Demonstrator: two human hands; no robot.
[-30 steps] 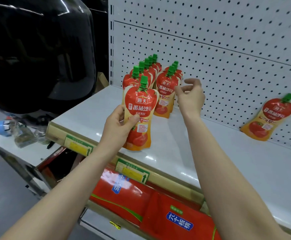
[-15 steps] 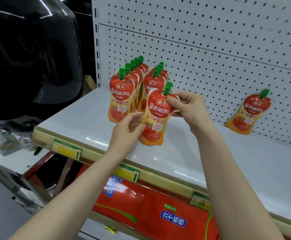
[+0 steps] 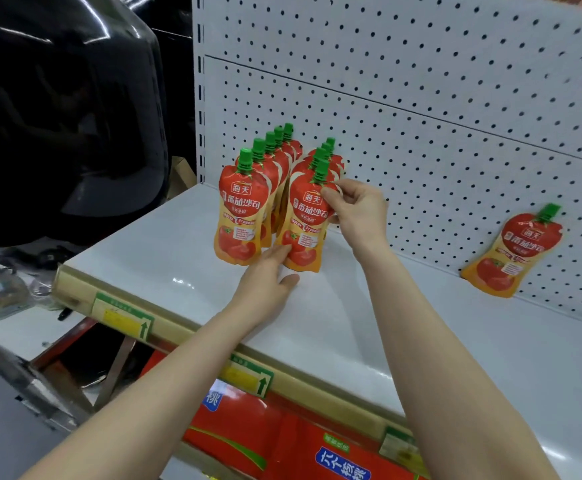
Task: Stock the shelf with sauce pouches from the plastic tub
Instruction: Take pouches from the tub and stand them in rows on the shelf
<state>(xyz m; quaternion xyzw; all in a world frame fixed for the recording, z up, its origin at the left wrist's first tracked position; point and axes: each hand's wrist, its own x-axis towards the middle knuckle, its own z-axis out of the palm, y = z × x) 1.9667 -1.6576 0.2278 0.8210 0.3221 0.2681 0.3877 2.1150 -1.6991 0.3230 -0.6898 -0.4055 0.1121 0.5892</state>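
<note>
Front pouch [image 3: 305,223]: red and orange with a green cap; stands upright on the white shelf [image 3: 351,323], heading the right-hand row, just beside the left row [image 3: 244,209]
Right hand [image 3: 358,211]: pinches the pouch's upper right edge, near the cap
Left hand [image 3: 265,289]: fingers straight, grasping nothing; fingertips touch the pouch's base
Lone pouch [image 3: 514,251]: leans on the pegboard [image 3: 421,98], well apart to the right
</note>
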